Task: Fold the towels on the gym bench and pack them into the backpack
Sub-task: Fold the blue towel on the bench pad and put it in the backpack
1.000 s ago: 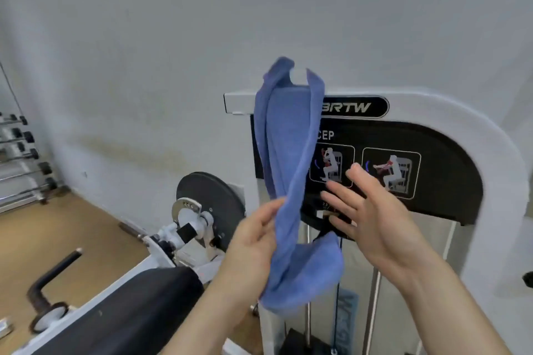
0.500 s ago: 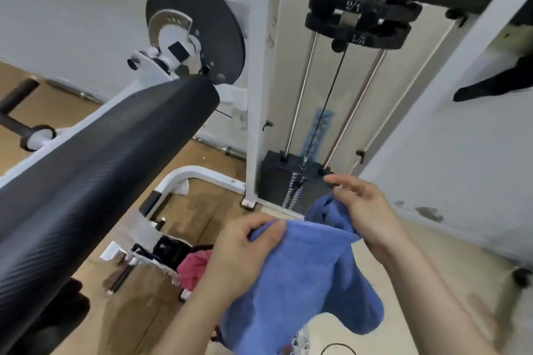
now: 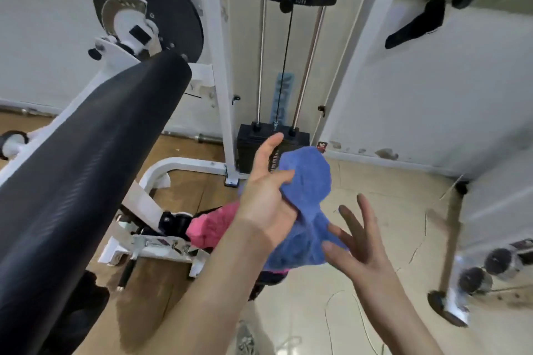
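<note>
A bunched blue towel (image 3: 305,210) hangs in the air over the floor. My left hand (image 3: 265,199) grips it from the left, thumb pressed into the cloth and index finger pointing up. My right hand (image 3: 357,242) is beside the towel's lower right edge with fingers spread, holding nothing. Under the towel, a pink towel (image 3: 213,225) lies in a dark backpack (image 3: 173,222) on the floor; my arm and the blue towel hide most of the bag. The black padded bench (image 3: 86,181) runs along the left.
A white weight machine frame (image 3: 222,66) with a black weight stack (image 3: 251,147) stands straight ahead. A black disc (image 3: 173,8) sits at the bench's far end. Dumbbells on a rack (image 3: 476,277) are at the right, and a thin cable (image 3: 343,305) lies on the tiled floor.
The view has tipped down from the wall to the floor. The blue towel came down from head height. My right hand let go of it and now spreads open beside it.
</note>
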{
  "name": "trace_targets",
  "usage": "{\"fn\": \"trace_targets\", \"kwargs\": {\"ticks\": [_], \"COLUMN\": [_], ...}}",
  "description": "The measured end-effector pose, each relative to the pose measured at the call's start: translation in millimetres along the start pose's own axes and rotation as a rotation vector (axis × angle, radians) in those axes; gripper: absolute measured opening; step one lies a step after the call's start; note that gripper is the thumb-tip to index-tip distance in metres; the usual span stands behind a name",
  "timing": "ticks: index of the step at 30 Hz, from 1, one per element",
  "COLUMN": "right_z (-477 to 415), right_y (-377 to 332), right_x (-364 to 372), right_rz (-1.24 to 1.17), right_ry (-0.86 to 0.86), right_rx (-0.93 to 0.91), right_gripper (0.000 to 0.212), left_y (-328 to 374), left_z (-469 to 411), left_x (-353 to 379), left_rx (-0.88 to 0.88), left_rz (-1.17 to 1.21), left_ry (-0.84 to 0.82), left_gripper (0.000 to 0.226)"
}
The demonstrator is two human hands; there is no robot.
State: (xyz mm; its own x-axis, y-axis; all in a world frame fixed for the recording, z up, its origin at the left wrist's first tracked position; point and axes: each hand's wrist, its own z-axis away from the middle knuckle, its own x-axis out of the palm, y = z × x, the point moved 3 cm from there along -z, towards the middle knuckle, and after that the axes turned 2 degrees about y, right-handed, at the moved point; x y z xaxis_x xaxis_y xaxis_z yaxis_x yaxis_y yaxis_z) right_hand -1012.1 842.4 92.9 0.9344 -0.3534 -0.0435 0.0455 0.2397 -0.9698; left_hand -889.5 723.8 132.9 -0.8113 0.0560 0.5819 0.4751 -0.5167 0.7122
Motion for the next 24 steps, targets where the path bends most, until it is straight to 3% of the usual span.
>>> {"fn": "trace_targets", "kwargs": {"ticks": [3,7,9,13,16,18,21,24], "right_z": [33.1,72.1,96.8,145.5,176.3,196.3,222.8,245.5], "right_y": [-1.7,5.1,9.6,7.5,8.6,14.0,21.9,38.3], "right_x": [21.0,12.4,1.6,-9.3,7.3,25.8,57.2,94.3], "right_rz": [0.128,0.130,0.032,0.058,0.364,0.507,0.488,0.504], "right_ry": [-0.058,0.276,0.289,0.116,0.013,-0.025,-0.131,-0.450], "right_rx": [-0.140,-0.212,-0.189,-0.175,-0.317,-0.383,-0.313,-0.158], "right_gripper": [0.092,0.031,0.016,0.021,0.023,0.017,0.019,0.026], "left_y": [-22.7,-47.7,-56.4,-90.7,-110.4,-115.9,-124.3,-122.6], "left_z": [40.0,102.9,134.5,193.6,237.8,264.8,303.2,335.1], "left_x": [13.3,8.9,-6.7,-61.6,-114.0,-149.0,-197.1,-251.8], "left_rx": [-0.069,-0.005,0.133,0.290,0.283,0.296,0.033,-0.144], "left_rz": [0.039,-0.023,-0.233,-0.731,-0.836,-0.808,-0.610,-0.546], "left_ry": [-0.075,-0.171,-0.155,0.014,0.119,0.163,0.166,0.214], "left_gripper": [0.055,0.071,0.068,0.021,0.034,0.041,0.045,0.046]}}
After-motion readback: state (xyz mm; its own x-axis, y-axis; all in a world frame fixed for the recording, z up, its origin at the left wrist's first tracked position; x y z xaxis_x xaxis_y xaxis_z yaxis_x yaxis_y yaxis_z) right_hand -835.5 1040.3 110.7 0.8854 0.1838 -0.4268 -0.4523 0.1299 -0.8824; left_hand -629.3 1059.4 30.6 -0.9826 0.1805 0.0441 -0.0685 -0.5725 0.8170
